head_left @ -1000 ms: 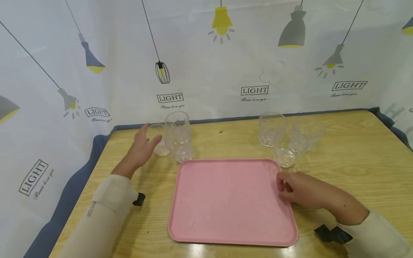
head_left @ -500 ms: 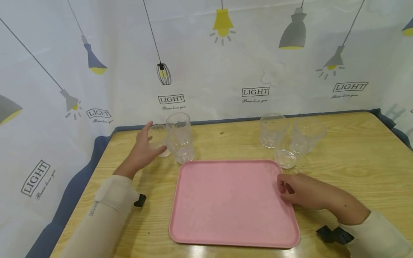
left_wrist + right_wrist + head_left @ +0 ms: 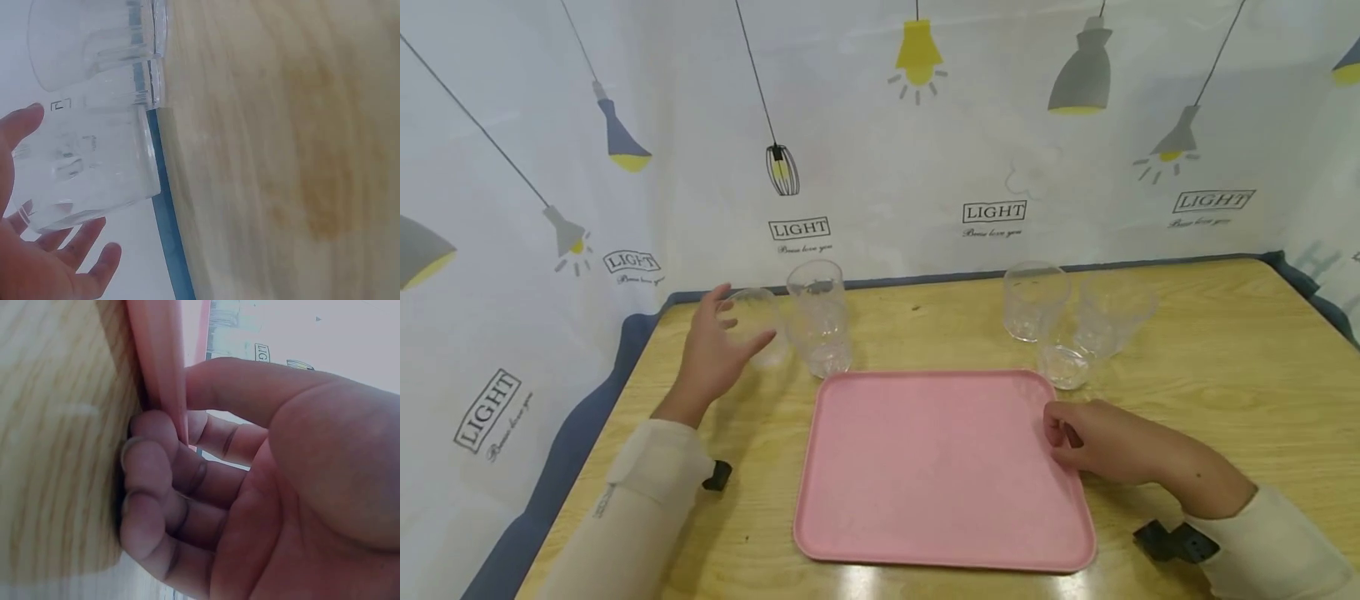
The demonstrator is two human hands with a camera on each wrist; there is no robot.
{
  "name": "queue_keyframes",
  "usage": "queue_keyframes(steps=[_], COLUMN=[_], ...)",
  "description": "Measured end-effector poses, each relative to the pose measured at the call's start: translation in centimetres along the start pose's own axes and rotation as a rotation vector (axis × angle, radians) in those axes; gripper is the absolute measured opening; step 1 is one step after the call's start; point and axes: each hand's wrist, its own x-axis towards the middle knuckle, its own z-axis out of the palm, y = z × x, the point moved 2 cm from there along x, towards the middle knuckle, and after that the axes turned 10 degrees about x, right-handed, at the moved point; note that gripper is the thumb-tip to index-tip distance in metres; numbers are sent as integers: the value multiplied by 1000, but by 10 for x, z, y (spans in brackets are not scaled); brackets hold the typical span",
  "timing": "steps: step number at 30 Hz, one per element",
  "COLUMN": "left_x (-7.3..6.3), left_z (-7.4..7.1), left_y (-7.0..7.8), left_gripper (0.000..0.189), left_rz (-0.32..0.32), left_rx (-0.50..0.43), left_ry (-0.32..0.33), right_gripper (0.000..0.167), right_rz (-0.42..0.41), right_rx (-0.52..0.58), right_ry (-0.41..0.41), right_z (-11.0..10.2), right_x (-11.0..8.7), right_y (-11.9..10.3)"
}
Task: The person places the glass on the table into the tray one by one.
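My left hand (image 3: 711,354) is around a clear cup (image 3: 752,321) at the back left, thumb on its near right side and fingers at its left. In the left wrist view that cup (image 3: 100,165) stands between thumb and spread fingers. The exact finger contact is hard to see through the clear wall. A pink tray (image 3: 943,471) lies flat in the middle of the table. My right hand (image 3: 1108,440) pinches its right rim; in the right wrist view the thumb is over the tray edge (image 3: 164,356) and curled fingers are below it.
Beside the left hand, more clear cups (image 3: 826,329) overlap one another behind the tray's left corner. Three clear cups (image 3: 1033,304) stand behind its right corner. A white printed curtain (image 3: 887,158) hangs along the wooden table's (image 3: 1240,358) back edge.
The left hand first shifted slightly right around the cup, then moved left, and the cup went left with it. The right hand and tray have not visibly moved.
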Motion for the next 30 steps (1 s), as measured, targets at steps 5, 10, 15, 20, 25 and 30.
queue_keyframes(steps=[5,10,15,20,25,30], left_x=[-21,-45,-68,-86,-99,-109], left_z=[-11,-18,-21,-17,-7,7], left_y=[2,7,19,38,53,67], left_gripper=[99,94,87,87,89,91], left_rz=[-16,6,87,169,251,332], left_rx=[-40,-84,-82,-77,-59,-5], left_ry=[90,182,238,221,167,114], right_gripper=[17,17,17,16,15,14], right_rz=[3,-9,-3,9,0,-25], right_rx=[1,2,-9,-16,-15,-30], right_ry=[8,11,19,30,34,44], right_z=[-1,1,2,2,3,4], right_x=[1,2,0,0,1,1], right_y=[-1,-2,0,3,3,3])
